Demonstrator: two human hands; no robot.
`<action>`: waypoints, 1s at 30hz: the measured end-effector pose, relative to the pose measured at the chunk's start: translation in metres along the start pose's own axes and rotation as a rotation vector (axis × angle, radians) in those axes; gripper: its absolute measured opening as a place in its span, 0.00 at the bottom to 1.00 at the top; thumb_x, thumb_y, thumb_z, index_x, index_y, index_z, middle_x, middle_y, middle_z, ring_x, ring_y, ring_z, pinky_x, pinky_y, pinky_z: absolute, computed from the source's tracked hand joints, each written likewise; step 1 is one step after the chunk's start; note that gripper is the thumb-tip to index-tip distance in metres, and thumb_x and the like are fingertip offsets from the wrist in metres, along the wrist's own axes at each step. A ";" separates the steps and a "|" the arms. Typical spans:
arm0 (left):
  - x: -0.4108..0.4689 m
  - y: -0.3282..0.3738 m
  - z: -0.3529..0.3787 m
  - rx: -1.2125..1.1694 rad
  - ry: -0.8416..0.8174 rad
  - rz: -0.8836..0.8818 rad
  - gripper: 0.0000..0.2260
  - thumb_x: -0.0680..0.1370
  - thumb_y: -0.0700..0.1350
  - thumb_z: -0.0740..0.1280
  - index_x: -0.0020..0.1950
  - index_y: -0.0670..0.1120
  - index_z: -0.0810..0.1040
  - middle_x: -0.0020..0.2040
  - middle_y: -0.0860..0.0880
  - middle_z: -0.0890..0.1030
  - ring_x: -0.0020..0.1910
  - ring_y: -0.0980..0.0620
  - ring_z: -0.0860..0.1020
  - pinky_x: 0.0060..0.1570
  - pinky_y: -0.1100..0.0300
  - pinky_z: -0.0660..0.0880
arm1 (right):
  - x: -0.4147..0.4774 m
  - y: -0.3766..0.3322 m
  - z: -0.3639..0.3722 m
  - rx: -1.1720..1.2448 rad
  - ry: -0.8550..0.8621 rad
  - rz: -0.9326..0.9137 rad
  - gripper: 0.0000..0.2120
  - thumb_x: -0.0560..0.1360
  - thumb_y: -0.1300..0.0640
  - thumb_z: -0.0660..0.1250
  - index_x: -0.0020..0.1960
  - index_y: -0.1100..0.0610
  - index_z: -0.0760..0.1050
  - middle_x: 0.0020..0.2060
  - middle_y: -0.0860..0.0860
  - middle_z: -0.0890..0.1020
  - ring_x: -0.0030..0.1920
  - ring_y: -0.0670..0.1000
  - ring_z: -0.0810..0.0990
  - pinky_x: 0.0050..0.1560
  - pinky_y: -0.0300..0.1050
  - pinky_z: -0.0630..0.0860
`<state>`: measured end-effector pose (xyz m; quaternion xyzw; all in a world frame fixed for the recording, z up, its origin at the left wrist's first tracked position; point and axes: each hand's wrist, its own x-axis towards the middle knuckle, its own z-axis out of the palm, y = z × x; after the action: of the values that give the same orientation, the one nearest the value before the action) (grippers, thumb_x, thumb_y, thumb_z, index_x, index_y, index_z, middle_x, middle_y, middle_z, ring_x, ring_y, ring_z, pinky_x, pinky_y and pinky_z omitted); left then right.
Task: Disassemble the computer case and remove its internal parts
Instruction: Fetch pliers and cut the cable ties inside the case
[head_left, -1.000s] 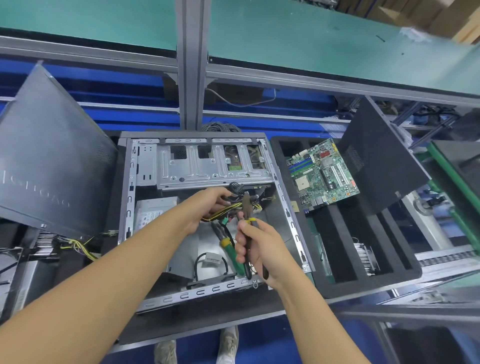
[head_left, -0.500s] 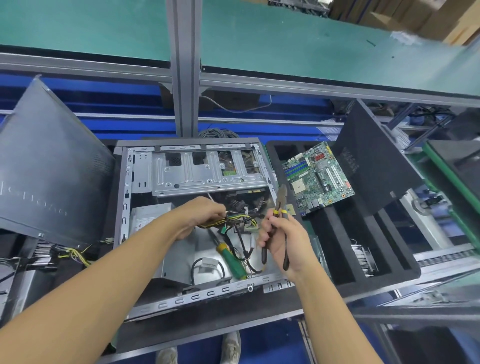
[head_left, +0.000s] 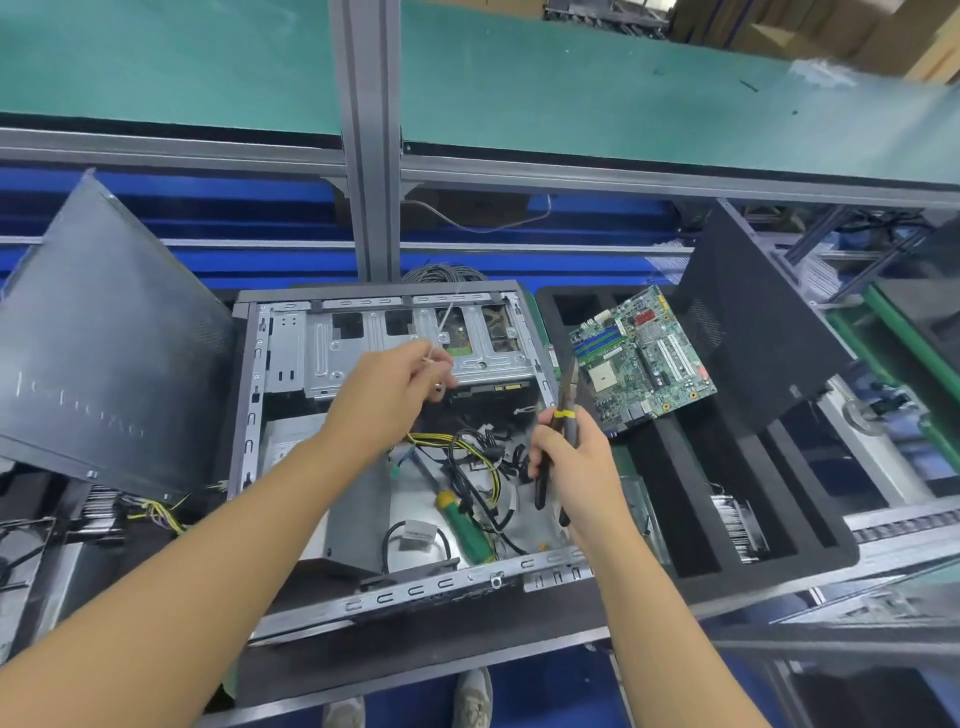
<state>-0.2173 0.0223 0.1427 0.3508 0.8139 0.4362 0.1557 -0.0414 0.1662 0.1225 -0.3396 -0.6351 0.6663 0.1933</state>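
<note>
The open computer case (head_left: 249, 415) lies on its side in front of me. My left hand (head_left: 395, 389) is raised above the drive cage (head_left: 384, 353) and pinches a thin white cable tie (head_left: 441, 332). My right hand (head_left: 571, 467) grips black-handled cutting pliers (head_left: 563, 410), jaws pointing up beside the case's right wall. A bundle of black and yellow cables (head_left: 467, 457) lies loose on the case floor. A green-handled screwdriver (head_left: 465, 525) rests inside the case near the front edge. The power supply (head_left: 291, 441) sits at the case's left, partly hidden by my left arm.
A removed motherboard (head_left: 639, 358) leans in the black foam tray (head_left: 810, 551) to the right, next to a dark side panel (head_left: 748, 332). Another side panel (head_left: 104, 364) leans at the left. A heatsink (head_left: 737, 525) sits in the tray. A green conveyor (head_left: 571, 88) runs behind.
My left hand let go of the cable bundle and rose toward the drive cage with a white tie. My right hand moved the pliers right and up, away from the cables.
</note>
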 end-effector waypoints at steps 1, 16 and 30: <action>0.001 0.006 -0.003 -0.050 -0.128 0.022 0.07 0.83 0.47 0.62 0.48 0.56 0.78 0.41 0.60 0.85 0.37 0.60 0.83 0.38 0.63 0.74 | 0.001 -0.001 0.000 -0.001 -0.041 -0.036 0.04 0.78 0.61 0.66 0.48 0.53 0.74 0.32 0.49 0.76 0.32 0.50 0.73 0.36 0.41 0.76; 0.000 0.047 0.060 0.118 -0.469 0.131 0.09 0.82 0.49 0.65 0.49 0.47 0.83 0.34 0.54 0.83 0.25 0.62 0.75 0.28 0.71 0.67 | 0.001 -0.024 -0.024 0.214 0.003 -0.040 0.06 0.74 0.62 0.71 0.48 0.56 0.75 0.38 0.56 0.83 0.35 0.55 0.75 0.44 0.54 0.76; 0.017 -0.001 0.060 0.761 -0.594 0.002 0.24 0.77 0.57 0.69 0.71 0.56 0.69 0.65 0.53 0.76 0.63 0.50 0.75 0.60 0.51 0.67 | 0.003 -0.031 -0.034 -0.804 -0.223 0.081 0.04 0.77 0.62 0.64 0.48 0.54 0.72 0.43 0.48 0.77 0.43 0.50 0.76 0.40 0.40 0.72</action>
<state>-0.1962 0.0704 0.1083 0.4929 0.8358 -0.0113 0.2415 -0.0253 0.1967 0.1532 -0.3384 -0.8479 0.4049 -0.0508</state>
